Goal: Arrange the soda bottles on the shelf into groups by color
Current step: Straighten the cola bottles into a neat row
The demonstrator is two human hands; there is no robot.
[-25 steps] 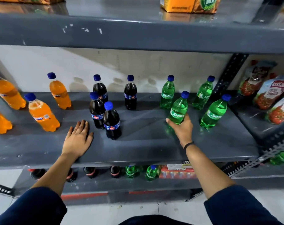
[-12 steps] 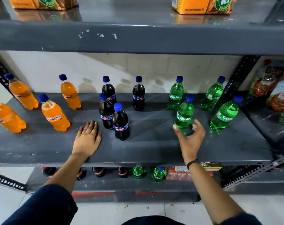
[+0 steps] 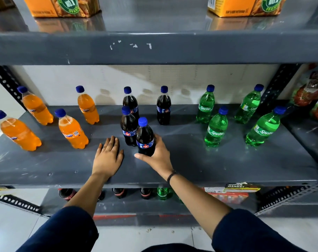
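On the grey shelf [image 3: 218, 166] stand several orange soda bottles [image 3: 72, 130] at the left, several dark cola bottles [image 3: 163, 109] in the middle and several green Sprite bottles [image 3: 216, 129] at the right, all with blue caps. My right hand [image 3: 158, 157] wraps around the base of the front cola bottle [image 3: 144, 136], which stands upright against another cola bottle [image 3: 128, 127]. My left hand [image 3: 108, 157] lies flat, palm down, on the shelf just left of it, fingers together.
An upper shelf [image 3: 154, 48] with orange cartons [image 3: 61, 6] overhangs the bottles. Red snack packets [image 3: 311, 91] fill the neighbouring shelf at the right. A lower shelf holds more bottles [image 3: 161, 192] and a red pack [image 3: 227, 195]. Perforated uprights [image 3: 274, 86] flank the shelf.
My right hand let go of the green Sprite bottle, swept left across the shelf and closed on the front cola bottle. The left hand stayed flat on the shelf.
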